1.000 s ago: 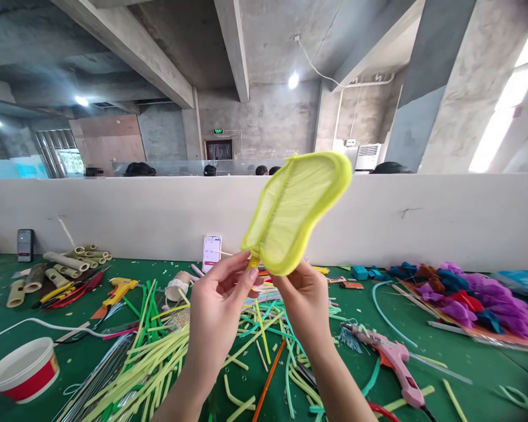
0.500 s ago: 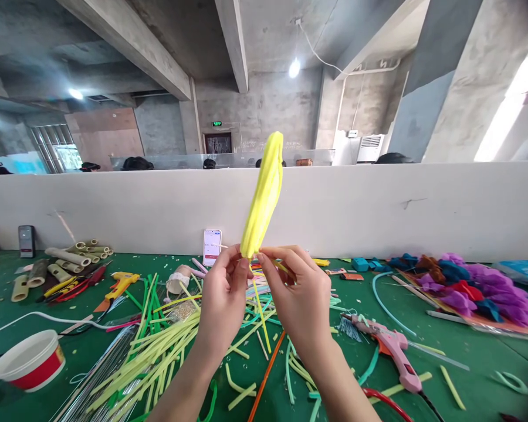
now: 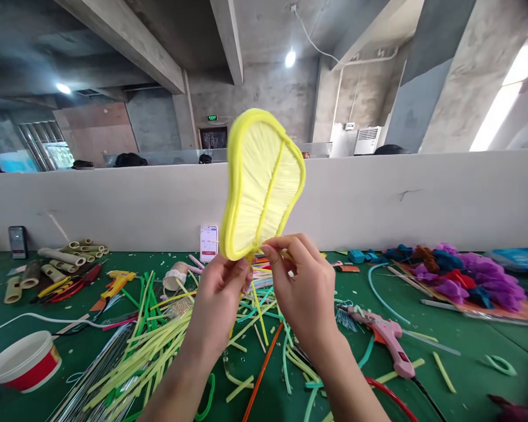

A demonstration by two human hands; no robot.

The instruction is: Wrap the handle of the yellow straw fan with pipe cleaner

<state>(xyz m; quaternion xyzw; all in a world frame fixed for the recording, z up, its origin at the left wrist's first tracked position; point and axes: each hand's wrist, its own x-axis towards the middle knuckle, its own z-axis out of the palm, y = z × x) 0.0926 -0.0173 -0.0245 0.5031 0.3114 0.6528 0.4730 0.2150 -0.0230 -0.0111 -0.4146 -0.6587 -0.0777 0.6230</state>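
A yellow pipe-cleaner petal (image 3: 255, 181) stands upright, its fuzzy rim filled with pale, pleated material and crossed by a lengthwise rib. My left hand (image 3: 222, 287) is closed around the stem just under its base. At the lower right edge of the petal, my right hand (image 3: 301, 278) pinches the yellow pipe cleaner near where the rib meets the base. Fingers hide part of that spot. Below the hands a yellow strand (image 3: 260, 313) hangs over the pile on the table.
Pale yellow pipe cleaners (image 3: 145, 357) lie heaped at left, near a paper bowl (image 3: 24, 360). A yellow glue gun (image 3: 118, 283) and bamboo pieces (image 3: 66, 264) sit behind. At right are a pink glue gun (image 3: 387, 337) and purple bundles (image 3: 488, 281). A phone (image 3: 209, 243) leans on the partition (image 3: 378, 199).
The petal has turned from nearly edge-on to showing its broad face. My right hand stays pinched near the base, and my left hand still grips below it. The view has shifted slightly.
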